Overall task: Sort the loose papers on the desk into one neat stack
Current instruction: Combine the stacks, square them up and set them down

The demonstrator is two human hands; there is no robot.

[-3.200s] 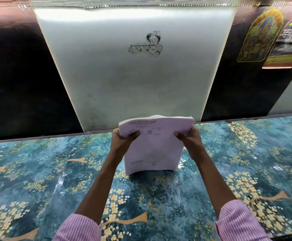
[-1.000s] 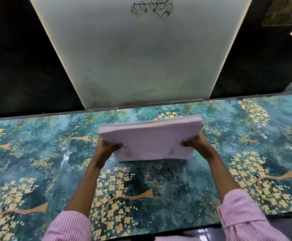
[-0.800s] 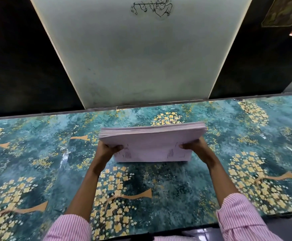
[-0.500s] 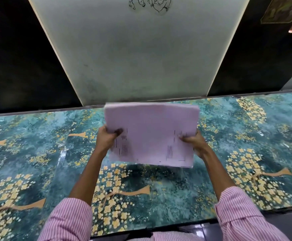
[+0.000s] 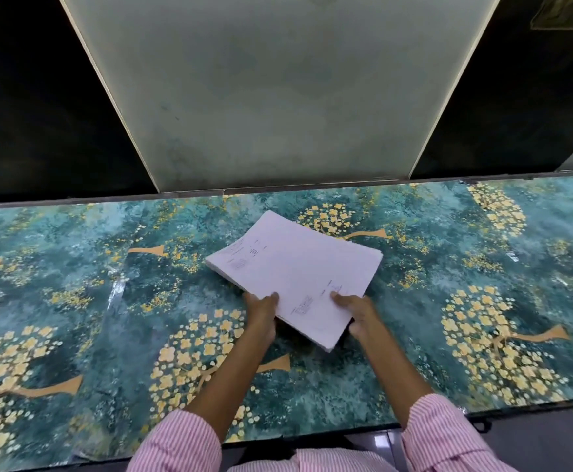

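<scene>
Teal surface [image 5: 74, 301] printed with yellow blossom trees; pale panel [image 5: 278, 97] upright behind it, dark panels either side. Paper stack [image 5: 298, 270] lies near the middle, turned at an angle, edges squared, far corner toward the panel. Left hand [image 5: 261, 313] grips the near-left edge, thumb on top. Right hand [image 5: 358, 315] grips the near-right corner, thumb on the top sheet. Pink striped sleeves [image 5: 179, 444] at bottom.

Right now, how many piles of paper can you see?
1: the paper stack over the desk, left hand and right hand gripping its near edge. No other pile shows.
</scene>
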